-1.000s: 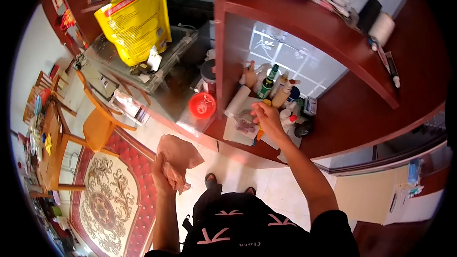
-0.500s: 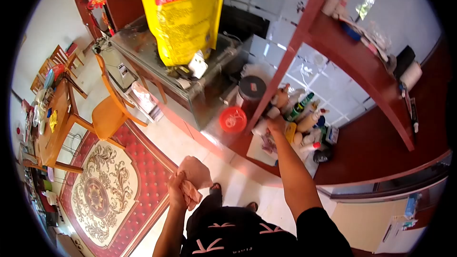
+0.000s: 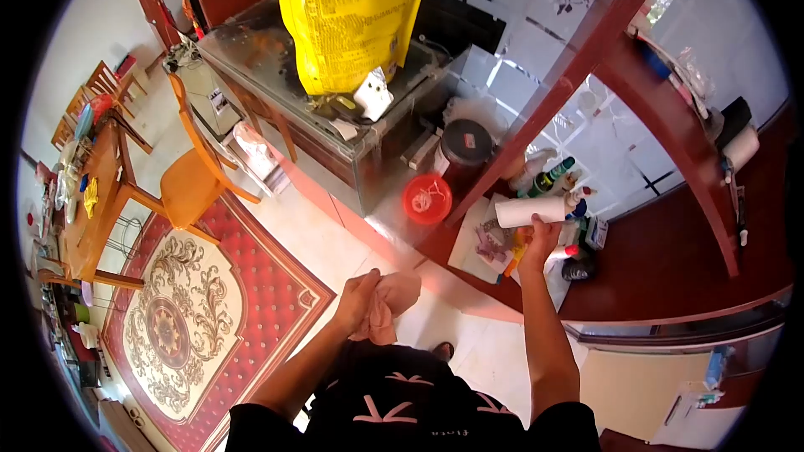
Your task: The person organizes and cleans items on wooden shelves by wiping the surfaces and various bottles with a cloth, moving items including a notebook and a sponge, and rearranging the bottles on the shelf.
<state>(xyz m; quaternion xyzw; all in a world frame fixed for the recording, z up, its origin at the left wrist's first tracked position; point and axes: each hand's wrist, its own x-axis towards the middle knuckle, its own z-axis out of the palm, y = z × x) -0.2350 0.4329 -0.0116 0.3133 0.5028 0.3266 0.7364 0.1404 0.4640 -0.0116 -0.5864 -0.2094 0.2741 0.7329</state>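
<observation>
My left hand [image 3: 358, 300] is closed round a crumpled pinkish cloth [image 3: 390, 301], held in front of my body above the tiled floor. At the shelf on the right, my right hand [image 3: 540, 244] grips a white cylindrical bottle [image 3: 529, 212] that lies on its side in the fingers. Around it on the shelf stand several bottles, among them a green bottle [image 3: 551, 176] and a dark round-capped one [image 3: 578, 268]. Just left of the right hand lies a white sheet or board [image 3: 471, 244] with small purplish items on it.
A large yellow pouch [image 3: 352, 25] stands on a glass tank [image 3: 335, 151]. Near the shelf post [image 3: 553, 92] are a red lidded tub [image 3: 427, 198] and a dark-lidded jar [image 3: 466, 144]. A wooden chair [image 3: 194, 192] and patterned rug [image 3: 180, 326] are on the left.
My right hand has come up from among the bottles with the white bottle in it. My left hand has moved right with the cloth, and the view has shifted.
</observation>
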